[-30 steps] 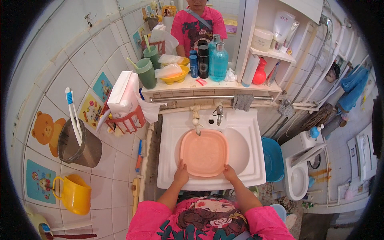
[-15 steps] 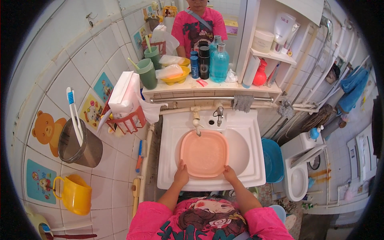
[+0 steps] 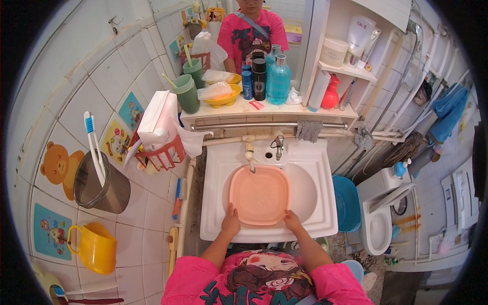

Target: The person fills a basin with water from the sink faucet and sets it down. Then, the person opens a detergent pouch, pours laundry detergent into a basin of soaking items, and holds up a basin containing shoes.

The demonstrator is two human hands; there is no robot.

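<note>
A peach-pink plastic basin (image 3: 260,195) rests in the white sink (image 3: 319,223), over the left part of its bowl. My left hand (image 3: 231,221) is closed on the basin's near left corner, thumb up along the rim. At the near right corner my right hand (image 3: 292,221) grips the rim the same way. The fingers under the basin are hidden. A cream-coloured tap (image 3: 249,152) reaches over the basin's far edge, and a metal tap (image 3: 278,144) stands to its right. Whether water lies in the basin, I cannot tell.
Behind the sink runs a metal rail (image 3: 244,125) with a grey cloth (image 3: 308,131). Bottles and cups crowd the shelf (image 3: 284,111) above it. A tissue pack (image 3: 156,118) hangs at the left wall. On the right are a blue tub (image 3: 346,203) and a toilet (image 3: 378,231).
</note>
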